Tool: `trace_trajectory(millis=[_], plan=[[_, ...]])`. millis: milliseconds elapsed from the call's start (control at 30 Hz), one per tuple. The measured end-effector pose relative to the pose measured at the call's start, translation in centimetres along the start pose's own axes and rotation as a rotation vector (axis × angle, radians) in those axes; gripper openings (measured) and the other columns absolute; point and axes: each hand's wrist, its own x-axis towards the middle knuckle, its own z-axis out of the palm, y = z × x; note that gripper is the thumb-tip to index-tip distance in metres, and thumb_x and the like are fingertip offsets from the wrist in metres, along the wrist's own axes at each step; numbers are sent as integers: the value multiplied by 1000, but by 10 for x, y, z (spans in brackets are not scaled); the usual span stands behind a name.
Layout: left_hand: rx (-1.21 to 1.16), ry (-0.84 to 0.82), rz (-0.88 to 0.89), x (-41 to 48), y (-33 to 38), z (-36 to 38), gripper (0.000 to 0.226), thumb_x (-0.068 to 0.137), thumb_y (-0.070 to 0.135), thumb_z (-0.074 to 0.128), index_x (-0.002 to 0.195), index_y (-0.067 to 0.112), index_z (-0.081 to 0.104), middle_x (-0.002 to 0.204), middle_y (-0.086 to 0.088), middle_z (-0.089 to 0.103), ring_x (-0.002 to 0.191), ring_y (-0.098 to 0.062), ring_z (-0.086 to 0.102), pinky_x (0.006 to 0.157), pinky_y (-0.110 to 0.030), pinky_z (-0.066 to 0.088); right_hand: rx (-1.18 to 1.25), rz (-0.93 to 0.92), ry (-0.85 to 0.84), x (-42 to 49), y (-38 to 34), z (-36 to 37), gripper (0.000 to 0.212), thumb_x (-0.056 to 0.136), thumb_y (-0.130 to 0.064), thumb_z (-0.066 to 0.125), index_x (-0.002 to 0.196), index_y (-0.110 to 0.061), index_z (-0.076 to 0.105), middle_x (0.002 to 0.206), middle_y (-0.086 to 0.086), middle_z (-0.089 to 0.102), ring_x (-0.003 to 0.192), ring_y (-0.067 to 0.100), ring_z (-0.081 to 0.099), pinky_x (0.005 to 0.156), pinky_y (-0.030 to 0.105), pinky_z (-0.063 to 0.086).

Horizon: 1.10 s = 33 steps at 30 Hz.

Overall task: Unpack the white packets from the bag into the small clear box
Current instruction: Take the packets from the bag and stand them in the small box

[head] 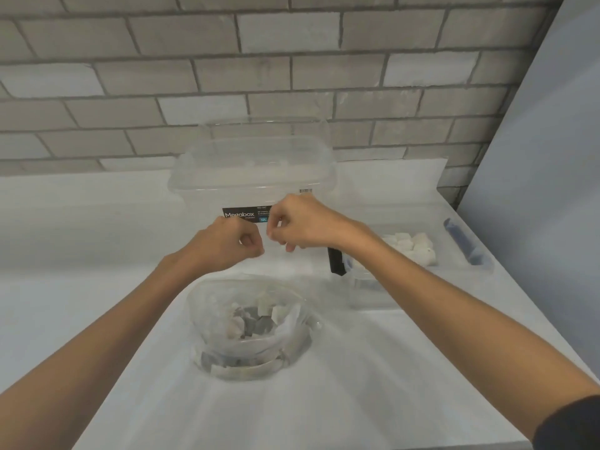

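1. Two hands hover over the middle of the white table [97, 222], our left hand [227, 245] and our right hand [302, 222] almost touching each other, well above the bag.
2. Both hands have their fingers curled in, thumb tip against forefinger as in a pinch. We see nothing held between them, though a clear film would be hard to make out.
3. Below the hands, toward the front edge, sits the clear plastic bag [207, 319], its mouth open upward. A loose heap of white packets [276, 310] lies inside, some looking grey through the plastic.
4. Toward the right edge lies the small clear box [448, 280], lid off and partly under our right forearm. A cluster of packets [409, 248] already rests in its far end. A black clip [336, 261] shows at its left end and a blue clip [464, 241] at its right.
5. At the back edge, against the brick wall [292, 76], stands the lidded Megabox tub [253, 170].
6. We judge the job under way but far from done: some packets have reached the box, and the bag seems to hold at least as many. With no packet visibly in hand, another reach into the bag looks next.
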Motion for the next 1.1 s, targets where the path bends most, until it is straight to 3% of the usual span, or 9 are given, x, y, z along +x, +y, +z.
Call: trace_trajectory(millis=[100, 200, 333, 500, 600, 733, 867, 1000, 1100], plan=[[9, -64, -34, -11, -15, 13, 12, 82, 27, 64, 72, 34, 67, 76, 17, 66, 77, -1, 60, 79, -35, 53, -82, 19, -147, 5, -2, 33, 15, 89, -10, 54, 91, -7, 69, 78, 5, 64, 68, 19, 71, 52, 22, 50], [12, -152, -57, -19, -21, 28, 12, 79, 20, 63, 72, 26, 71, 71, 9, 69, 74, -12, 66, 77, -36, 56, -148, 59, -265, 7, 3, 59, 16, 87, -6, 55, 93, -5, 69, 72, 8, 65, 62, 19, 66, 55, 23, 51], [49, -159, -53, -26, -19, 45, 17, 80, 14, 58, 70, 23, 68, 68, 5, 64, 73, -20, 68, 71, -33, 56, -216, 64, -347, 3, 12, 82, 23, 84, 1, 51, 95, -4, 71, 83, 14, 66, 67, 24, 65, 64, 31, 56], [37, -155, -56, -35, -13, 61, 15, 84, 15, 58, 72, 20, 66, 80, -4, 67, 77, -24, 67, 73, -34, 55, -371, -6, -335, -2, 23, 95, 36, 84, 5, 51, 103, -17, 71, 108, 5, 53, 90, 25, 58, 66, 30, 42], [-32, -178, -86, -36, -18, 70, 20, 83, 9, 54, 83, 12, 74, 83, -5, 71, 79, -23, 69, 77, -35, 56, -441, -36, -346, -3, 30, 102, 36, 88, -2, 54, 109, -26, 70, 104, 2, 43, 90, 26, 56, 65, 29, 38], [-65, -148, -109, -36, -23, 82, 23, 85, 4, 53, 91, 10, 74, 89, -2, 71, 85, -20, 67, 77, -24, 52, -447, -60, -316, -6, 32, 102, 23, 87, -8, 57, 100, -21, 72, 98, 2, 39, 86, 27, 54, 67, 30, 37], [-37, -53, -112, -34, -28, 89, 26, 87, -1, 52, 100, 8, 72, 99, -6, 70, 88, -21, 66, 80, -23, 51, -376, -84, -264, -7, 33, 92, 21, 85, -4, 58, 89, -18, 73, 98, 1, 45, 93, 21, 53, 70, 29, 40], [6, 27, -83, -34, -35, 91, 29, 90, 0, 47, 101, 12, 72, 104, -8, 67, 87, -22, 64, 82, -32, 52, -218, -67, -181, -5, 36, 81, 21, 86, -5, 55, 85, -19, 70, 94, 1, 61, 95, 20, 59, 82, 35, 51], [24, 51, -45, -36, -36, 93, 27, 90, -1, 48, 98, 11, 72, 101, -8, 68, 87, -24, 63, 82, -36, 52, -119, -54, -98, -6, 32, 70, 17, 88, -5, 56, 90, -13, 71, 94, 2, 68, 86, 13, 60, 73, 18, 47]])
